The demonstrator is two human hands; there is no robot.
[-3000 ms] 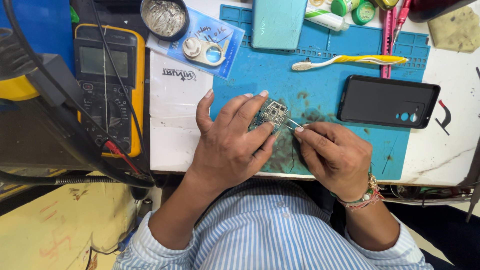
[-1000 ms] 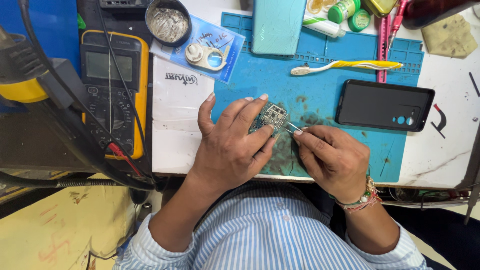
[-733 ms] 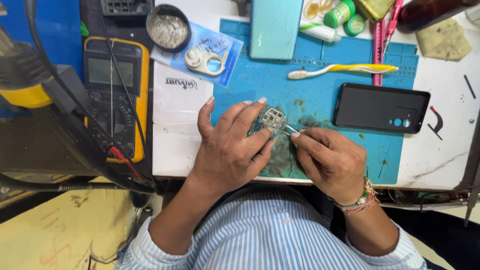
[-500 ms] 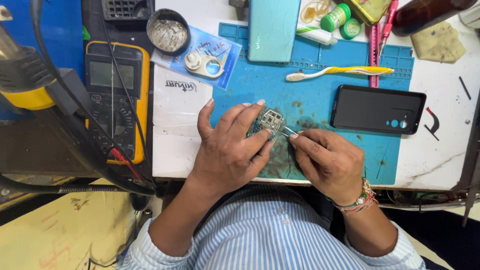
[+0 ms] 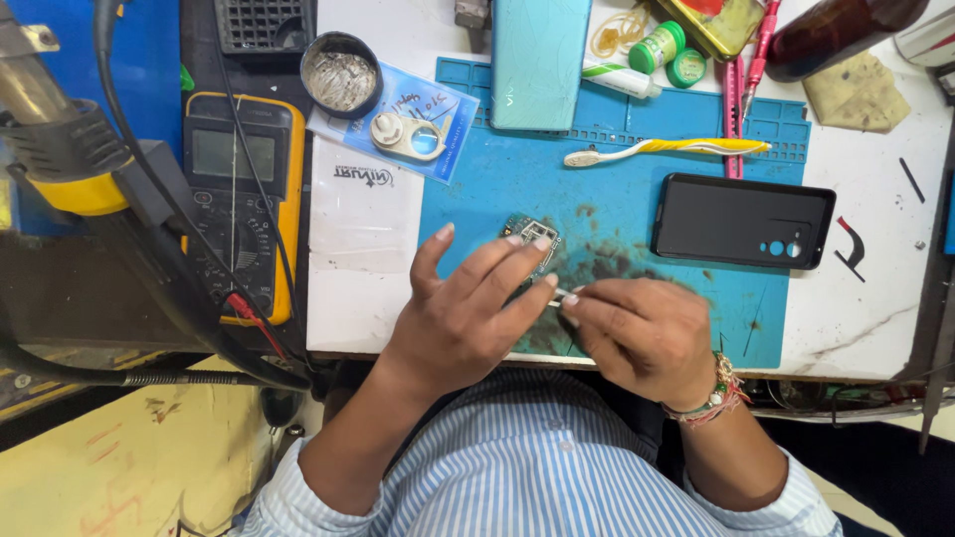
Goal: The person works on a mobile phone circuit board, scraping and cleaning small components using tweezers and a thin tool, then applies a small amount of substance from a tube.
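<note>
While left hand [image 5: 468, 318] stays spread, fingers pinning small circuit board [image 5: 532, 239] on blue mat [image 5: 637, 209] | right hand [image 5: 642, 333] keeps pinching thin tool [image 5: 565, 292] just below board | view shifted, work unchanged

Single view only, from a camera worn on the person's head. It faces almost straight down over the near edge of the white worktable [image 5: 875, 308]. The striped blue-and-white shirt front [image 5: 537, 467] fills the bottom of the frame; the table's far side runs along the top. Range is close: the left hand [image 5: 468, 318] and right hand [image 5: 642, 333] sit at centre, large, over the blue rubber work mat [image 5: 617, 209]. No second view exists, so nothing is shared.
</note>
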